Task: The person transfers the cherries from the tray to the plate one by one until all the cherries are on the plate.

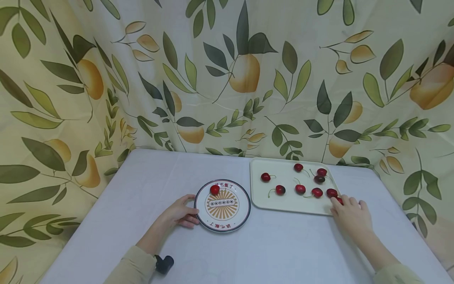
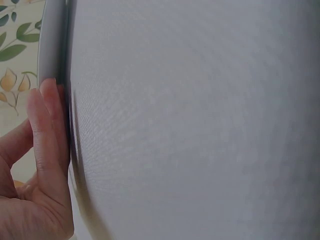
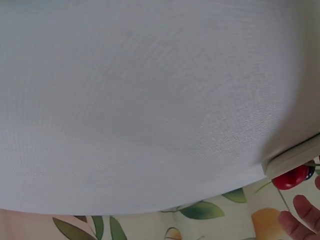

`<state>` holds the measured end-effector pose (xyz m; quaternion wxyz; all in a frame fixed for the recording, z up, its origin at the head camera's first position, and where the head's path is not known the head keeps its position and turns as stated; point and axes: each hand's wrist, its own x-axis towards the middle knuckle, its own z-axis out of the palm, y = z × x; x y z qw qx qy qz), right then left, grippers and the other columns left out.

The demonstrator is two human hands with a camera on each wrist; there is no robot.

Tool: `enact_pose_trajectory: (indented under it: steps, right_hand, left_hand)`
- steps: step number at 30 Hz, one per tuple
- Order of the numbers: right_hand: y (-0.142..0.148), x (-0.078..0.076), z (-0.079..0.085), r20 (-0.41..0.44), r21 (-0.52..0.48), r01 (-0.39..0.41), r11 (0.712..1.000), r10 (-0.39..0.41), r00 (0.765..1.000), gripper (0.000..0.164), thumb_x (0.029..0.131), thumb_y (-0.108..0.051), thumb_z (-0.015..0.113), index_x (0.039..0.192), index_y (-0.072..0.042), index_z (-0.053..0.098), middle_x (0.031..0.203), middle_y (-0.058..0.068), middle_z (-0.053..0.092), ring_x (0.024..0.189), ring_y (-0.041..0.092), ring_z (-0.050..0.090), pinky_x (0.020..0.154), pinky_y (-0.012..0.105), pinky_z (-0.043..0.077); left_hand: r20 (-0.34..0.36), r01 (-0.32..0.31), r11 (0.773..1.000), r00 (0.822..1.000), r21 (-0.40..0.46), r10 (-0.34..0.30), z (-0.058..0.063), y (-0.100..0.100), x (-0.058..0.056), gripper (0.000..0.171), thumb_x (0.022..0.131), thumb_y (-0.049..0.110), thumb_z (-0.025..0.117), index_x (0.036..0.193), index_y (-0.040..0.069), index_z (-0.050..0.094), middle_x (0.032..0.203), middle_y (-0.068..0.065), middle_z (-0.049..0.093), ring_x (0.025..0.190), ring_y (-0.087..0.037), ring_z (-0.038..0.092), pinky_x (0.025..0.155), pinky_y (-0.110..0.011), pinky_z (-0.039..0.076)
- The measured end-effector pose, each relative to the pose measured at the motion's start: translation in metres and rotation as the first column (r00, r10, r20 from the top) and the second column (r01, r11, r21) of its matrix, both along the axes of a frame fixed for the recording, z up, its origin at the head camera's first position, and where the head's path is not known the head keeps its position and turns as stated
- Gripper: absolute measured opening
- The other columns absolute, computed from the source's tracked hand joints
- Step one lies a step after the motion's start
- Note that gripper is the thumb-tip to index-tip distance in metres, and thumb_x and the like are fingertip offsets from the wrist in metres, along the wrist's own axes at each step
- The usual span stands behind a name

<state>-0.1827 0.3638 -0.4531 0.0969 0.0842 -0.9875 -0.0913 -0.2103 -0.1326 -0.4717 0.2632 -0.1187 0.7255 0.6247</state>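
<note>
Red cherry on the tray, right of frame, right hand at it; honestly can't tell if that grip's pinching. Left hand rests straight-fingered against the plate, mid-frame. I'd squeeze softly, lift straight up.

Tabletop setting, room type indeterminable: white cloth-covered table beneath left hand and right hand; cream fruit-and-leaf-print fabric curtain beyond both.

Soft diffuse light, faint shadows on the white table, dimmer greyish wrist views
</note>
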Motion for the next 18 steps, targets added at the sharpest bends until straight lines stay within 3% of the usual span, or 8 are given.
enact_pose_trajectory:
  steps: [5, 12, 18]
  right_hand:
    - [0.006, 0.001, 0.000, 0.001, -0.004, 0.027, 1.000, -0.027, 1.000, 0.036, 0.075, -0.017, 0.073, 0.103, -0.003, 0.056, 0.091, 0.024, 0.049, 0.086, 0.044, 0.046, 0.080, 0.065, 0.036]
    - [0.015, 0.000, 0.000, 0.070, 0.004, 0.105, 0.994, -0.105, 0.992, 0.045, 0.074, -0.016, 0.074, 0.108, 0.001, 0.052, 0.098, 0.031, 0.048, 0.091, 0.048, 0.044, 0.083, 0.068, 0.034]
    - [0.024, 0.000, 0.000, 0.080, -0.016, 0.129, 0.991, -0.128, 0.989, 0.041, 0.076, -0.016, 0.071, 0.107, 0.000, 0.050, 0.096, 0.031, 0.048, 0.089, 0.047, 0.045, 0.082, 0.069, 0.033]
  left_hand:
    - [-0.005, 0.000, 1.000, 1.000, -0.016, 0.000, 0.000, 0.001, -0.001, 0.061, 0.086, 0.000, 0.058, 0.139, 0.012, 0.031, 0.068, -0.013, 0.065, 0.057, -0.020, 0.065, 0.054, -0.035, 0.058]
    - [0.002, -0.005, 1.000, 1.000, 0.003, 0.005, -0.001, 0.000, -0.001, 0.062, 0.086, -0.001, 0.057, 0.140, 0.012, 0.030, 0.067, -0.014, 0.065, 0.056, -0.020, 0.065, 0.054, -0.035, 0.058]
    - [0.003, -0.007, 1.000, 1.000, 0.001, 0.007, -0.003, -0.001, -0.002, 0.062, 0.086, 0.000, 0.057, 0.140, 0.012, 0.030, 0.067, -0.014, 0.065, 0.056, -0.020, 0.065, 0.055, -0.035, 0.058]
